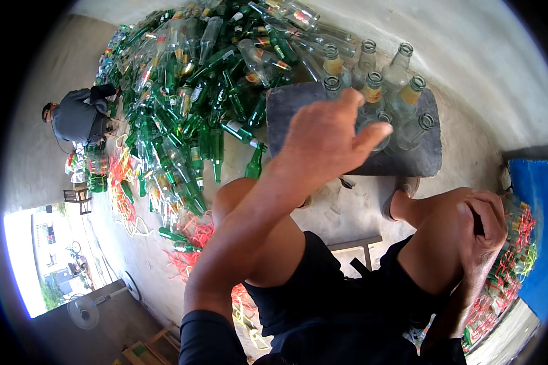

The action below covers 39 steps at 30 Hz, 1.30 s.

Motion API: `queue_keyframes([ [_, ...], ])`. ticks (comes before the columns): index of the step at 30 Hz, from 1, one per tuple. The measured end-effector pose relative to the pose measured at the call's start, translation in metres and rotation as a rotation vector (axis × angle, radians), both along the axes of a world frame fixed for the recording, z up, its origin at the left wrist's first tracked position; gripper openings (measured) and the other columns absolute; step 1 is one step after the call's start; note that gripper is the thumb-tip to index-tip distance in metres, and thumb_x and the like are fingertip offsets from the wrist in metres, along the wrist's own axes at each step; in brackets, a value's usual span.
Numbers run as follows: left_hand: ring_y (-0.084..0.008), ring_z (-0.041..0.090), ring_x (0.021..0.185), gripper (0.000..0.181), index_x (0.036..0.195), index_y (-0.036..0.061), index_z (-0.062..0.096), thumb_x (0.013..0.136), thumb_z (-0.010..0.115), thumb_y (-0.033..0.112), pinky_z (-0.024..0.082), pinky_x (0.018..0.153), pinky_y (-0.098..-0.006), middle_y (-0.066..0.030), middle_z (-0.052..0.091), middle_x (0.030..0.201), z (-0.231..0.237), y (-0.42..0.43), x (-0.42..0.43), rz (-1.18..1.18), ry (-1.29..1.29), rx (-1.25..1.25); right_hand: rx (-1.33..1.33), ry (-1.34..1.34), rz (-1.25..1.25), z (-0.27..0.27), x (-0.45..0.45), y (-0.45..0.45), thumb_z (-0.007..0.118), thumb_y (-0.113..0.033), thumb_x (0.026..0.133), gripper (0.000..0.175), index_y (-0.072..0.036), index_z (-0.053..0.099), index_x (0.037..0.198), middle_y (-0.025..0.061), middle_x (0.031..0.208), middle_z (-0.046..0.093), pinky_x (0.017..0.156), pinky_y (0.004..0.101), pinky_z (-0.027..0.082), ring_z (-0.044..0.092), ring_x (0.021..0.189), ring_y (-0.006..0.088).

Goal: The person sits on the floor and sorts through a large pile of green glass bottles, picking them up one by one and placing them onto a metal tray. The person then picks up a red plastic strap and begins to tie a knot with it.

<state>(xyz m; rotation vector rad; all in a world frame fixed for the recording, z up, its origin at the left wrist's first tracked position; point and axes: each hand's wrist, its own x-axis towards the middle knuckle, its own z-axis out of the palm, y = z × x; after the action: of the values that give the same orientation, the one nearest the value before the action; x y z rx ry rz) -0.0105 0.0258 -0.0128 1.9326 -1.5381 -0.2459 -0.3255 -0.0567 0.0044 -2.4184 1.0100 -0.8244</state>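
My left hand (pixel 325 132) reaches over a dark low tabletop (pixel 292 109), palm down. Its thumb and index finger are spread; the other fingers are hidden. I see nothing held in it. Beside and beyond it stand several upright clear glass bottles with open mouths. One of them, a bottle with a yellow neck label (pixel 409 95), stands at the right, and a plain clear bottle (pixel 413 131) is nearest the front right edge. My right hand (pixel 485 228) rests on my right knee, fingers bent and thumb apart, holding nothing.
A large heap of green and clear bottles (pixel 201 82) lies at the left, with one green bottle (pixel 254 162) near my knee. Red plastic strapping (pixel 196 237) litters the floor. Strapped bottles (pixel 507 273) stand beside a blue panel (pixel 536 219). Another person (pixel 80 116) bends by the heap.
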Motion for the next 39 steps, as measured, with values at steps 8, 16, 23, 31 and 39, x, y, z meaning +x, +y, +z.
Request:
queue_keyframes([
  [8,-0.0055,0.055,0.057,0.025,0.101,0.003,0.075,0.1,0.07,0.027,0.049,0.053,-0.0226,-0.0023,0.069,0.077,0.017,0.039,0.155,0.328,0.431,0.309,-0.002,0.047,0.015,0.0,0.002,-0.003,0.074,-0.003,0.087,0.01,0.004,0.069,0.09,0.0147,0.096,0.067,0.086,0.0449,0.055,0.067,0.095,0.0336],
  [16,-0.0078,0.056,0.06,0.032,0.11,-0.0004,0.071,0.1,0.07,0.03,0.057,0.059,-0.0298,-0.0055,0.072,0.087,-0.161,0.037,0.275,0.713,0.781,0.346,0.015,0.167,0.091,0.005,0.018,-0.013,0.069,-0.007,0.089,0.011,0.002,0.063,0.088,0.0159,0.092,0.064,0.083,0.048,0.053,0.063,0.088,0.037],
  [23,-0.0146,0.057,0.062,0.031,0.094,-0.002,0.069,0.093,0.073,0.028,0.058,0.052,-0.0337,-0.0068,0.064,0.081,-0.254,-0.008,0.314,0.826,0.921,0.243,0.115,0.273,0.144,0.003,0.026,-0.031,0.068,-0.01,0.09,0.013,0.0,0.061,0.086,0.0164,0.088,0.062,0.083,0.0482,0.051,0.06,0.083,0.0348],
  [31,-0.0174,0.06,0.062,0.031,0.085,-0.0012,0.065,0.091,0.075,0.028,0.055,0.048,-0.0344,-0.0062,0.061,0.074,-0.327,-0.053,0.351,0.832,0.855,0.195,0.148,0.325,0.179,-0.006,0.051,-0.047,0.068,-0.01,0.09,0.013,0.001,0.061,0.086,0.0169,0.088,0.062,0.083,0.047,0.051,0.06,0.084,0.0346],
  [39,-0.0125,0.055,0.058,0.034,0.104,-0.0027,0.068,0.097,0.073,0.03,0.054,0.05,-0.0325,-0.006,0.065,0.082,-0.337,-0.061,0.353,0.83,0.919,0.146,0.145,0.345,0.175,-0.007,0.056,-0.05,0.068,-0.009,0.091,0.013,0.001,0.061,0.086,0.0173,0.088,0.062,0.083,0.0458,0.052,0.061,0.085,0.0343],
])
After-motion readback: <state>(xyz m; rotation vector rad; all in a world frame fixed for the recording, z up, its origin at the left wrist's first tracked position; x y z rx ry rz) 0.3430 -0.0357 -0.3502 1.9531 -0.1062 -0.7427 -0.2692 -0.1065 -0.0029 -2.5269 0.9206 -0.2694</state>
